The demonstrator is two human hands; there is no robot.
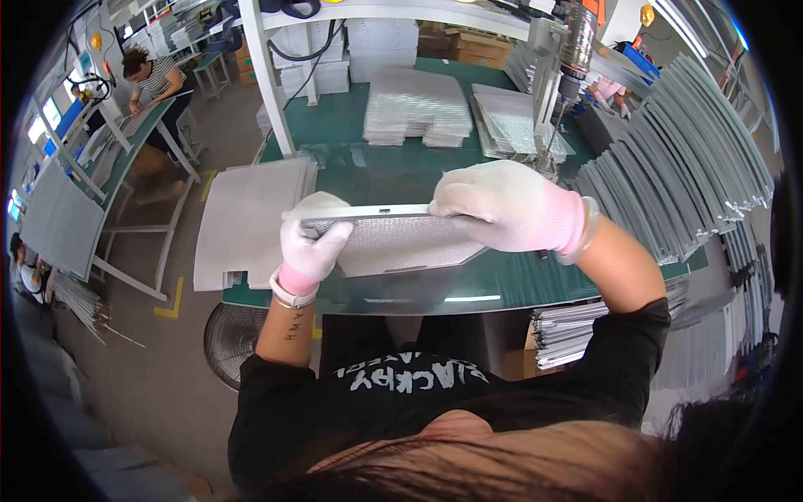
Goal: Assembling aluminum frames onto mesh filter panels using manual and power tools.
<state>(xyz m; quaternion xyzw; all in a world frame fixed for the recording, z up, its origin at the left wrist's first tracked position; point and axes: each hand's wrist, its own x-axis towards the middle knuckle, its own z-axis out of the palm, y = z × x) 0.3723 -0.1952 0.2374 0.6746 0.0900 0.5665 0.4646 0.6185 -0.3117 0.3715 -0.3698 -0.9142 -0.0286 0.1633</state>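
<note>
My two hands wear white gloves with pink cuffs. Between them, tilted above the green worktop [535, 280], is a silvery mesh panel [401, 247] with a pale metal edge strip [376, 212] along its upper side. A small dark slot shows in the strip. My left hand [314, 241] grips the panel's left end, thumb in front. At the strip's right end, my right hand [506, 205] is closed with fingers curled over the edge. The panel's far side is hidden.
Flat mesh sheets [247, 219] overhang the worktop's left edge. Behind are stacked mesh sheets [414, 105] and a drill-like machine [577, 50]. Framed panels [682, 159] stand in a long row at right. A floor fan [230, 343] is below left; another person [155, 84] works farther off.
</note>
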